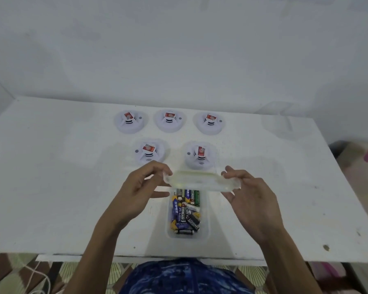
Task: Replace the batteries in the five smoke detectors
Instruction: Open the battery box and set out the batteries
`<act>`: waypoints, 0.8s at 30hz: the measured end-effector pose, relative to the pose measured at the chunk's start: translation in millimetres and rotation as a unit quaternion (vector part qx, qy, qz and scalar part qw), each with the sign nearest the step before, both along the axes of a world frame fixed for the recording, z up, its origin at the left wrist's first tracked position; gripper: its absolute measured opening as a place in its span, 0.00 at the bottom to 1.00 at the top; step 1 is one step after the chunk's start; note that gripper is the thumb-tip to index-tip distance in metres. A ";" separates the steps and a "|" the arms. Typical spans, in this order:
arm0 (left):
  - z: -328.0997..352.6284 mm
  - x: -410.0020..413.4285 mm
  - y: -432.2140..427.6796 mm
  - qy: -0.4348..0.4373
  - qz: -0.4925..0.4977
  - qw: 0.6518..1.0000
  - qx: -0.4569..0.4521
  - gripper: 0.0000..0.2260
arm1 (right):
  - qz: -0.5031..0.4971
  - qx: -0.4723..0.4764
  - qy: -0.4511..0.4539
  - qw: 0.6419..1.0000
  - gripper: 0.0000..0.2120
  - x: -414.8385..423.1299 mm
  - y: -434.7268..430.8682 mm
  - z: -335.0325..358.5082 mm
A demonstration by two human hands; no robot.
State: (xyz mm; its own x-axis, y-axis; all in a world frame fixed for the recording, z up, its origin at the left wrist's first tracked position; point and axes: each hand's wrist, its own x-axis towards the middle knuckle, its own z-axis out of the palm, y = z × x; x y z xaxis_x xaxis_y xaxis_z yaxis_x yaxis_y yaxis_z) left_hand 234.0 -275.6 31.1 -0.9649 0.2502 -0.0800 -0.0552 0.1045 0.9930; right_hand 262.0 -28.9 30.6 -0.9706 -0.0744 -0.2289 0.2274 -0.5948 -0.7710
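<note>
batteries [186,211] lie loose in a clear plastic box [207,229] on the white table [51,187], below both hands and nearer the person, between the two wrists. the box's long axis runs from the person out toward the hands. most cells lie roughly along it and a few lie slanted or crosswise, so they share no common pole direction.

the clear lid [194,181] is off the box and held above its far end, its long axis running hand to hand, crosswise to the box. the left hand [139,188] pinches the lid's left end between thumb and curled fingers; the right hand [252,198] pinches the right end the same way. gripping both ends likely keeps the lid level as it clears the box and leaves the cells open to reach.

beyond the fingertips sit the five smoke detectors [150,151]: two just past the hands, and a far row [169,122] of three well beyond. all rest dome up with red labels on top and look closed, so the swapping seems not yet begun. the small dot sits right of the dome in the far row and left of it on the near two, which suggests the near two are turned the other way round.
</note>
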 end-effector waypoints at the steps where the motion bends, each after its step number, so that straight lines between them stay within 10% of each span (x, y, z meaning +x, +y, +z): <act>1: -2.1 0.6 -0.3 -0.009 0.006 1.000 0.012 0.12 | -0.008 -0.005 -0.005 1.000 0.07 0.5 -2.1 -0.7; 5: -11.7 0.6 3.6 -0.028 0.035 0.998 0.043 0.13 | -0.027 0.066 -0.011 0.997 0.06 3.2 -11.6 -5.0; 10: -23.7 1.3 10.8 -0.023 0.047 0.998 0.030 0.09 | -0.009 0.075 -0.031 0.997 0.37 3.7 -18.1 -16.1; 16: -35.8 7.0 8.4 -0.022 0.055 0.997 0.039 0.05 | -0.002 0.144 -0.081 0.986 0.19 3.5 -14.9 -17.9; 24: -66.5 7.0 12.8 -0.129 0.023 0.965 -0.227 0.14 | -0.015 0.149 -0.078 0.986 0.15 3.2 12.1 -18.2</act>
